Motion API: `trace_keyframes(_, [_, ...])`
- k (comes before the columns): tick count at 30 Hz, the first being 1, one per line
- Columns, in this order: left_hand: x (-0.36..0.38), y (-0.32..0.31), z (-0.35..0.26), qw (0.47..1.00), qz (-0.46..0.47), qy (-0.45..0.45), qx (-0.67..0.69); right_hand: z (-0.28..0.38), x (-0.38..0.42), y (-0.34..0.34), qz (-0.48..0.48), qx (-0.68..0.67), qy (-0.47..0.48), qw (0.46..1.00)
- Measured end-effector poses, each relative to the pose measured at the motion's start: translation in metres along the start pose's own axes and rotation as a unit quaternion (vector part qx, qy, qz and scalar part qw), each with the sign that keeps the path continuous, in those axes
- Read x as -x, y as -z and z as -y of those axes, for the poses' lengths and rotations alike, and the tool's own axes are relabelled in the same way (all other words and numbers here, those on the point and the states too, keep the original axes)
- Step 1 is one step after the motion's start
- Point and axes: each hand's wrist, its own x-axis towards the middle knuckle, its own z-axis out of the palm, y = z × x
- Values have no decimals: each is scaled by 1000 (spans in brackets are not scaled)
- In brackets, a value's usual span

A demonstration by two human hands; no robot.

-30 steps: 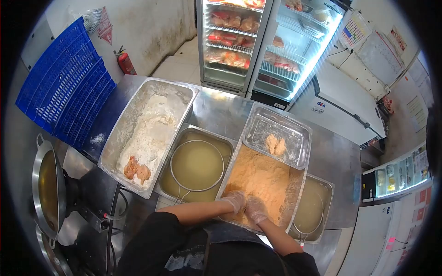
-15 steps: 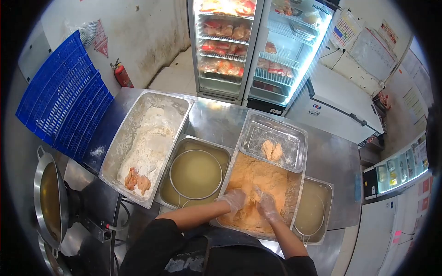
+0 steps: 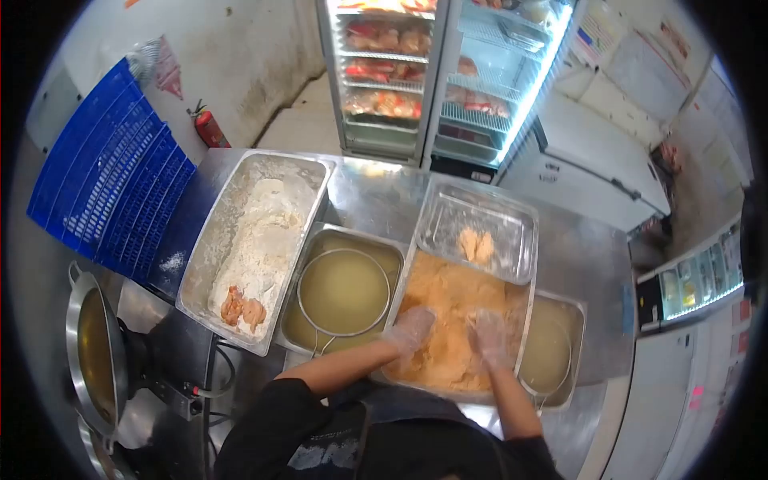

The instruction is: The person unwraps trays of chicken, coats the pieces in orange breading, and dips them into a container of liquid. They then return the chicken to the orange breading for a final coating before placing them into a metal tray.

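Both my hands wear clear plastic gloves and rest in the orange breading flour [image 3: 460, 288] that fills a deep steel pan. My left hand [image 3: 414, 328] lies at the pan's left side, fingers stretched into the flour. On the right side, my right hand [image 3: 489, 336] also has its fingers out, partly sunk in the flour. Between them the flour is mounded, and I cannot make out whether anything lies under it. Above the hands, a shallow steel tray [image 3: 432, 228] sits across the pan's far end, holding a few coated chicken pieces [image 3: 475, 246].
Left stands a pan of white flour [image 3: 268, 216] with raw chicken pieces [image 3: 242, 309]. Pans of cloudy liquid with wire strainers [image 3: 344, 292] [image 3: 548, 352] flank the breading pan. A wok of oil [image 3: 96, 356], blue crate [image 3: 104, 176], fridges [image 3: 384, 80] and a chest freezer [image 3: 592, 160] surround the counter.
My hands were close together in the middle of the orange flour; now they are farther apart, one at each side. The view has shifted slightly.
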Motion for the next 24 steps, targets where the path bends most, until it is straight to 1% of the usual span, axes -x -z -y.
trace_keyframes(1, [-3, 3, -1, 999, 19, 23, -13, -15, 6, -18, 14, 6, 0, 1000])
trace_keyframes(2, [-9, 4, -5, 998, 40, 37, -29, -8, 12, -6, -40, 2, 47, 998])
trace_keyframes(3, [-16, 8, -6, 998, 59, 16, -31, 2, 5, 19, -99, 5, 96, 990])
trace_keyframes(5, [-13, 11, -6, 998, 43, 39, 38, 16, -11, 50, -77, -32, -63, 994])
trace_keyframes(6, [-13, 4, -3, 997, 57, 34, 36, 15, -21, 63, -123, -91, -58, 986])
trace_keyframes(7, [-17, -4, 4, 999, 18, 18, 35, 14, -33, 74, -173, -148, -46, 973])
trace_keyframes(8, [-20, -4, 7, 999, -22, 5, 34, 15, -40, 81, -172, -151, -52, 972])
trace_keyframes(10, [-23, -1, 4, 999, -20, 5, 35, 21, -42, 91, -229, -334, -72, 912])
trace_keyframes(11, [-26, 8, -1, 999, -27, 4, 36, 30, -37, 102, -230, -335, -76, 910])
trace_keyframes(12, [-27, 16, -6, 999, -25, 2, 35, 42, -30, 118, -112, -322, -151, 928])
trace_keyframes(13, [-26, 27, -15, 985, -37, 40, 166, 48, -25, 124, 9, -301, -222, 927])
trace_keyframes(14, [-24, 38, -22, 951, -49, 78, 295, 45, -19, 113, 10, -302, -223, 927])
trace_keyframes(15, [-23, 47, -28, 951, -48, 79, 296, 36, -9, 90, 67, -329, -190, 922])
trace_keyframes(16, [-22, 55, -34, 931, -42, 69, 355, 25, 0, 65, 123, -355, -156, 913])
trace_keyframes(17, [-22, 58, -37, 908, -36, 60, 412, 10, 7, 32, 125, -355, -158, 913])
trace_keyframes(18, [-27, 38, -25, 908, -35, 61, 413, -7, 14, -4, 82, -553, -148, 816])
trace_keyframes(19, [-39, 3, -2, 936, 25, 96, 338, -16, 16, -22, 34, -723, -130, 678])
trace_keyframes(20, [-44, -17, 11, 954, 87, 130, 258, -14, 15, -13, 35, -723, -131, 677])
trace_keyframes(21, [-41, -9, 6, 954, 88, 130, 257, -6, 11, 11, 29, -524, -162, 836])
trace_keyframes(22, [-36, 6, -4, 977, 60, 117, 168, 2, 7, 36, 21, -290, -182, 939])
trace_keyframes(23, [-33, 15, -10, 991, 32, 102, 77, 10, 3, 55, 20, -290, -183, 939])
trace_keyframes(24, [-31, 11, -12, 991, 33, 101, 76, 18, -2, 73, 38, -323, -185, 927])
